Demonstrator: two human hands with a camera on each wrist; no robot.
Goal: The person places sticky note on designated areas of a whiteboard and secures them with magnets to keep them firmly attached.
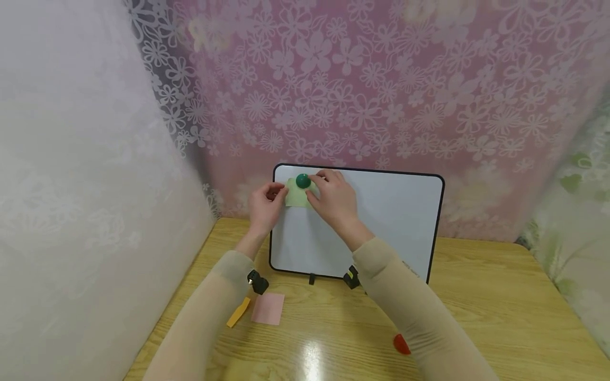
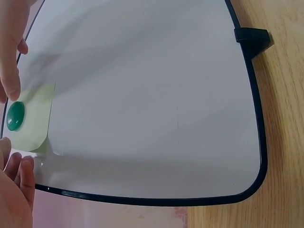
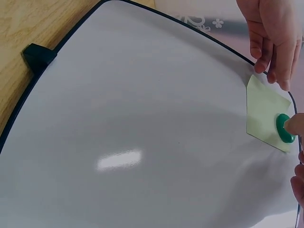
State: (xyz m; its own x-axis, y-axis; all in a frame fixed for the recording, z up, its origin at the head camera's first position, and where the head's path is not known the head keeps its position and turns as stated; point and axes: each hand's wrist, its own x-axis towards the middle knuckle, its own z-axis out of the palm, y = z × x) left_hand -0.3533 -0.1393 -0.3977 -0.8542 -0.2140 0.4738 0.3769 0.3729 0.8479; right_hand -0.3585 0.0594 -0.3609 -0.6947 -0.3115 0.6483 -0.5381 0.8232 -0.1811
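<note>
Head view: whiteboard (image 1: 381, 222) stood propped at the back edge of the tabletop (image 1: 476, 296). Both hands were at its upper left corner. Left hand (image 1: 264, 203), fingers lightly curled, touched the left edge of a pale green note (image 1: 295, 197). Right hand (image 1: 335, 198) lay over the note's right side, fingers at a green magnet (image 1: 303, 181) on the note's top. Pink note (image 1: 268, 308), yellow piece (image 1: 238, 312) near the front left edge; red piece (image 1: 401, 344) by the right sleeve.

Left wrist view: magnet (image 2: 15, 115) sat on the note (image 2: 33, 121); a right fingertip touched just above it; left fingers (image 2: 19, 175) beside the board's rim.

Right wrist view: one right fingertip (image 3: 294, 124) pressed the magnet (image 3: 284, 129); left fingers (image 3: 275, 42) relaxed, tips at the note's (image 3: 263, 111) corner. Board foot (image 3: 39, 56) showed here.
</note>
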